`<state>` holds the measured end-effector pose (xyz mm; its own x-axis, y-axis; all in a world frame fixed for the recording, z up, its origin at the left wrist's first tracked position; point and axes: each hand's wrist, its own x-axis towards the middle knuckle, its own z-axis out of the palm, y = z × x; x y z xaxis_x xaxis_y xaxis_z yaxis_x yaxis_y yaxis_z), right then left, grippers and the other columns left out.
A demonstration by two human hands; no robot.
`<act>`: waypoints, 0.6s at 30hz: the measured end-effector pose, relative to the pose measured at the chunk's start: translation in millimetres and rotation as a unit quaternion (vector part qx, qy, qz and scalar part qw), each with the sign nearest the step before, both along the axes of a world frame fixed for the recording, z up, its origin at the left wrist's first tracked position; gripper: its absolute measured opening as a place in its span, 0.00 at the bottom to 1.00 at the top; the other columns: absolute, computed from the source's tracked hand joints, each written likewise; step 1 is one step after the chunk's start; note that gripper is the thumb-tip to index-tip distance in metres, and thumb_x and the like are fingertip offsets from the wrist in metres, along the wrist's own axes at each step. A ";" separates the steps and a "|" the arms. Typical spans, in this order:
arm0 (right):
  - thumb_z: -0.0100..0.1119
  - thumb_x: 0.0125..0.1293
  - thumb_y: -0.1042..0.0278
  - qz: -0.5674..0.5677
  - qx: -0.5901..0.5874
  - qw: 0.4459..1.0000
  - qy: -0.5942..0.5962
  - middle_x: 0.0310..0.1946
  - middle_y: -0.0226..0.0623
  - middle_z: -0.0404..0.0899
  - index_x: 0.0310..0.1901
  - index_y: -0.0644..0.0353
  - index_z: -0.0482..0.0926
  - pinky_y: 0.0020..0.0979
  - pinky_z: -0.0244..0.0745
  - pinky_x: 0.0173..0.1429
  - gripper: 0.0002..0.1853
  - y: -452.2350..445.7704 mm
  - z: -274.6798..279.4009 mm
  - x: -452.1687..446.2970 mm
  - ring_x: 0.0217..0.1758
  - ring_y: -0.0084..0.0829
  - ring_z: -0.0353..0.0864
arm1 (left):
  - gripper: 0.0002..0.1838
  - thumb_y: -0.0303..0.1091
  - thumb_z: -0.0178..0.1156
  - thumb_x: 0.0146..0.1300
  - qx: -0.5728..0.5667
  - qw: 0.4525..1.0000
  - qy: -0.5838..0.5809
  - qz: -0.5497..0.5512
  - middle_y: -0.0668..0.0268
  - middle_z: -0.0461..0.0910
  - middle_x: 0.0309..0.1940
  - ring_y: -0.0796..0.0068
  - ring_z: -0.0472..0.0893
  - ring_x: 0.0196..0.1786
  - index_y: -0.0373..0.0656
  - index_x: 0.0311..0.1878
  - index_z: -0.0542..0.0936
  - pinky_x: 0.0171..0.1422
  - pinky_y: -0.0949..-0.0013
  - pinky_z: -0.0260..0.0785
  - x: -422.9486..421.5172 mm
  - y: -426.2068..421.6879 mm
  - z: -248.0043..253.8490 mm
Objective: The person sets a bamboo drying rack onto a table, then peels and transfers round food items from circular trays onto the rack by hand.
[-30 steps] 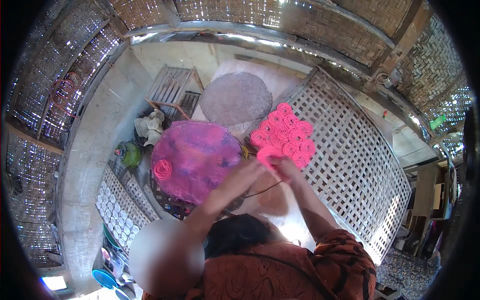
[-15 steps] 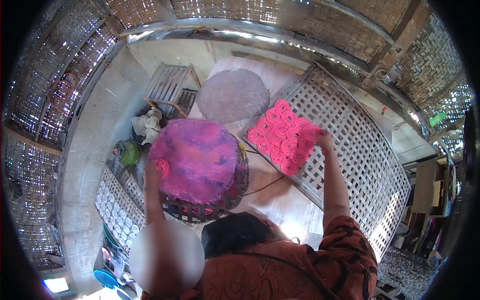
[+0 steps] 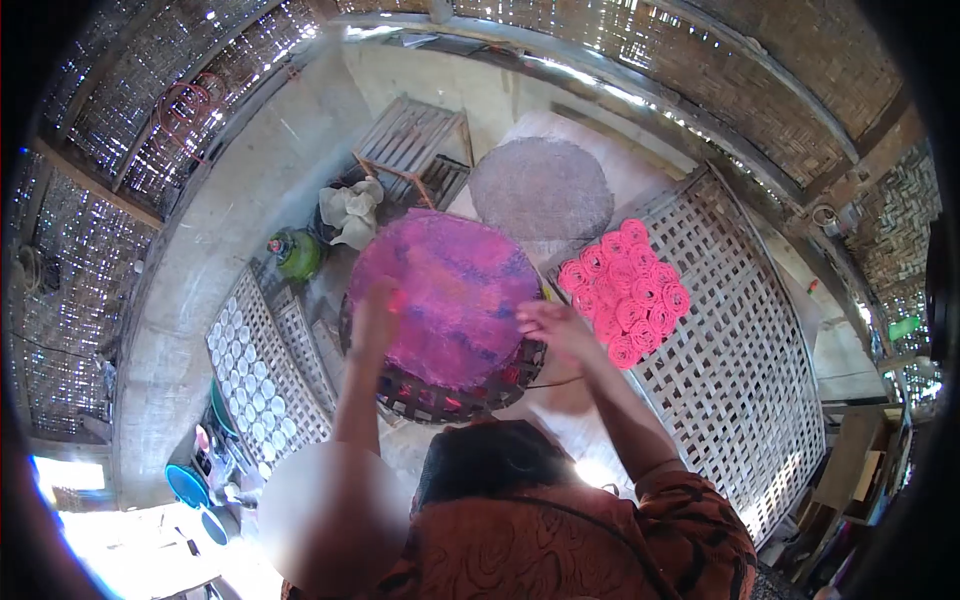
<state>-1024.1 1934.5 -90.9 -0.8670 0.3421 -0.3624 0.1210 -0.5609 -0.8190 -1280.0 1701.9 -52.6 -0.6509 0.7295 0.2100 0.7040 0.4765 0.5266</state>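
Several bright pink coiled nests of strands [image 3: 632, 292] lie packed together on the corner of a woven bamboo rack [image 3: 735, 360]. Left of them, a round mat stained pink and purple [image 3: 450, 290] covers the top of a dark lattice basket [image 3: 440, 408]. My left hand [image 3: 376, 312] is over the left part of this mat, smeared by motion. A small reddish patch shows by its fingers, but whether they hold it is unclear. Near the mat's right edge is my right hand [image 3: 552, 328], its fingers apart and holding nothing.
A grey round mat [image 3: 542, 190] lies farther back, beside a slatted wooden stand [image 3: 410, 140]. On the left are a green gas cylinder [image 3: 296, 254], a pale cloth [image 3: 352, 212] and a lattice tray [image 3: 262, 350] bearing several white rounds. Low walls surround the area.
My right hand has left the pink nests and moved left to the stained mat. My left hand, earlier at the mat's left edge with a pink nest, has moved inward. The view has shifted.
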 end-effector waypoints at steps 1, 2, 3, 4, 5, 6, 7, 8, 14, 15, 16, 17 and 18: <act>0.58 0.66 0.57 0.018 -0.174 0.984 0.041 0.42 0.37 0.80 0.51 0.66 0.75 0.31 0.76 0.48 0.20 -21.4 3.3 -11.1 0.39 0.29 0.81 | 0.16 0.29 0.59 0.56 -0.039 0.998 -0.040 -0.011 0.54 0.77 0.43 0.50 0.78 0.46 0.44 0.49 0.74 0.48 0.57 0.70 33.9 13.2 19.4; 0.58 0.66 0.57 0.018 -0.176 0.983 0.040 0.42 0.37 0.80 0.51 0.66 0.75 0.31 0.76 0.48 0.20 -35.6 12.5 -18.7 0.39 0.29 0.81 | 0.16 0.29 0.58 0.56 -0.078 0.994 -0.080 -0.022 0.54 0.77 0.44 0.50 0.77 0.47 0.44 0.49 0.74 0.48 0.58 0.70 68.5 25.7 36.4; 0.58 0.65 0.57 0.032 -0.255 0.966 -0.008 0.41 0.38 0.80 0.51 0.66 0.74 0.31 0.76 0.49 0.21 -46.9 26.0 -24.0 0.39 0.30 0.81 | 0.16 0.32 0.59 0.57 -0.080 0.986 -0.019 -0.144 0.56 0.76 0.44 0.50 0.76 0.48 0.44 0.50 0.74 0.49 0.58 0.69 90.9 27.4 29.7; 0.59 0.65 0.57 0.045 -0.332 0.941 -0.056 0.39 0.38 0.80 0.51 0.67 0.73 0.32 0.76 0.51 0.22 -52.9 33.4 -26.0 0.40 0.30 0.81 | 0.18 0.34 0.60 0.57 -0.080 0.960 0.041 -0.264 0.57 0.75 0.44 0.50 0.75 0.49 0.44 0.51 0.73 0.50 0.58 0.69 109.1 26.5 23.9; 0.59 0.65 0.61 0.019 -0.306 0.952 0.019 0.38 0.39 0.79 0.49 0.67 0.74 0.34 0.77 0.49 0.18 -56.8 6.1 -22.3 0.40 0.32 0.81 | 0.18 0.34 0.60 0.57 -0.079 0.960 0.042 -0.266 0.57 0.75 0.44 0.50 0.75 0.49 0.44 0.51 0.73 0.50 0.58 0.69 125.1 30.0 31.8; 0.59 0.65 0.61 0.017 -0.304 0.952 0.019 0.38 0.39 0.79 0.49 0.67 0.74 0.34 0.77 0.49 0.18 -51.1 -11.2 -11.9 0.40 0.32 0.81 | 0.19 0.34 0.61 0.56 -0.064 0.962 0.003 -0.267 0.57 0.74 0.47 0.51 0.74 0.51 0.43 0.51 0.73 0.54 0.57 0.66 141.2 32.9 49.0; 0.58 0.65 0.64 -0.019 -0.157 0.987 0.027 0.38 0.38 0.80 0.48 0.67 0.75 0.34 0.78 0.47 0.16 -37.9 -25.0 5.5 0.38 0.31 0.81 | 0.20 0.34 0.63 0.54 -0.048 0.961 -0.038 -0.269 0.56 0.72 0.49 0.52 0.72 0.54 0.42 0.51 0.73 0.59 0.56 0.63 149.6 33.1 58.1; 0.57 0.66 0.67 -0.055 -0.005 0.998 0.032 0.37 0.37 0.80 0.48 0.67 0.75 0.35 0.79 0.45 0.14 -21.8 -31.4 25.4 0.37 0.30 0.81 | 0.20 0.34 0.63 0.54 -0.045 0.960 -0.039 -0.273 0.56 0.72 0.49 0.52 0.72 0.54 0.42 0.51 0.73 0.59 0.56 0.63 149.1 30.7 51.4; 0.61 0.54 0.73 -0.211 0.554 0.747 -0.301 0.24 0.41 0.80 0.41 0.65 0.81 0.29 0.74 0.34 0.12 65.0 11.0 164.7 0.30 0.23 0.82 | 0.26 0.40 0.68 0.49 -0.123 0.979 0.010 -0.160 0.60 0.68 0.52 0.52 0.69 0.57 0.44 0.52 0.72 0.57 0.53 0.64 141.0 28.5 -8.6; 0.61 0.54 0.73 -0.216 0.554 0.742 -0.309 0.24 0.41 0.80 0.41 0.65 0.81 0.29 0.74 0.34 0.12 71.1 7.3 182.2 0.30 0.23 0.82 | 0.26 0.41 0.68 0.48 -0.140 0.977 0.036 -0.156 0.61 0.69 0.51 0.54 0.69 0.56 0.45 0.50 0.73 0.56 0.52 0.63 141.1 31.9 -10.3; 0.61 0.55 0.73 -0.207 0.514 0.772 -0.310 0.25 0.42 0.81 0.41 0.65 0.81 0.29 0.74 0.34 0.12 76.8 -3.7 197.7 0.30 0.23 0.81 | 0.25 0.42 0.69 0.47 -0.159 0.974 0.062 -0.150 0.61 0.69 0.50 0.56 0.69 0.55 0.46 0.49 0.74 0.56 0.52 0.63 141.5 34.2 -11.1; 0.61 0.55 0.72 -0.198 0.472 0.802 -0.309 0.26 0.42 0.82 0.42 0.65 0.81 0.29 0.74 0.33 0.12 77.4 -11.8 207.1 0.30 0.23 0.81 | 0.25 0.42 0.69 0.47 -0.157 0.973 0.061 -0.157 0.61 0.69 0.50 0.56 0.69 0.55 0.46 0.49 0.74 0.56 0.52 0.63 141.9 35.1 -11.8; 0.61 0.55 0.72 -0.202 0.471 0.800 -0.313 0.26 0.42 0.82 0.42 0.65 0.81 0.29 0.74 0.33 0.12 75.2 -21.9 214.0 0.30 0.23 0.81 | 0.23 0.41 0.68 0.47 -0.152 0.972 0.064 -0.166 0.62 0.69 0.50 0.57 0.69 0.54 0.47 0.48 0.75 0.55 0.53 0.63 141.9 35.4 -12.2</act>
